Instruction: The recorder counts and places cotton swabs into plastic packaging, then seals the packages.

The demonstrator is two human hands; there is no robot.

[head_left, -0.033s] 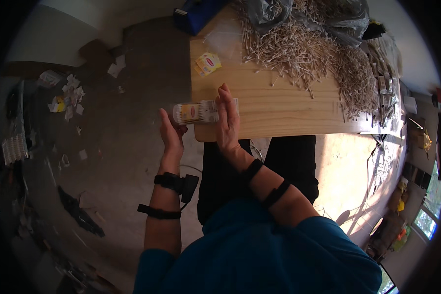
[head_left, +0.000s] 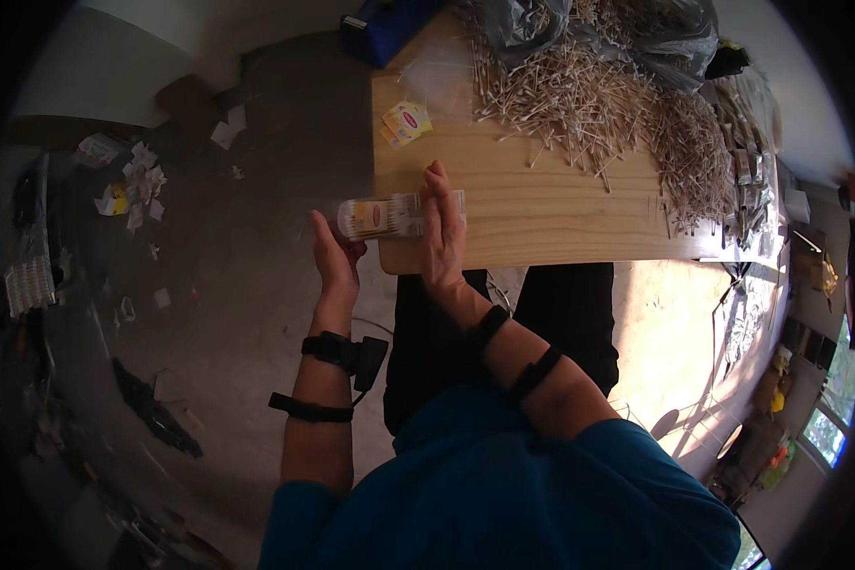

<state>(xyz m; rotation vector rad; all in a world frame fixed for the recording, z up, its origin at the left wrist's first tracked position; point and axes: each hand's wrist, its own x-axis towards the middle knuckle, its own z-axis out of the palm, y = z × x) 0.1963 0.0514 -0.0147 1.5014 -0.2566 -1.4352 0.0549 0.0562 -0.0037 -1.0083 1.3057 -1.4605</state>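
Note:
A clear plastic pack of cotton swabs [head_left: 375,218] with a yellow label card lies across the left edge of the table, its rounded end sticking out past the edge. My left hand [head_left: 335,261] is at that end, thumb stretched out and apart; its other fingers are partly hidden by the pack. Across the pack's right part lies my right hand [head_left: 442,233], held edgewise with straight fingers, covering some of the plastic. A yellow and white card [head_left: 407,123] rests on the table beyond the pack.
On the wooden table [head_left: 532,223], a large heap of loose cotton swabs [head_left: 579,104] spreads at the back right, under grey plastic bags [head_left: 670,43]. Filled packs [head_left: 749,180] line the right end. A blue box [head_left: 389,28] stands at the far left. Paper scraps [head_left: 142,180] litter the floor.

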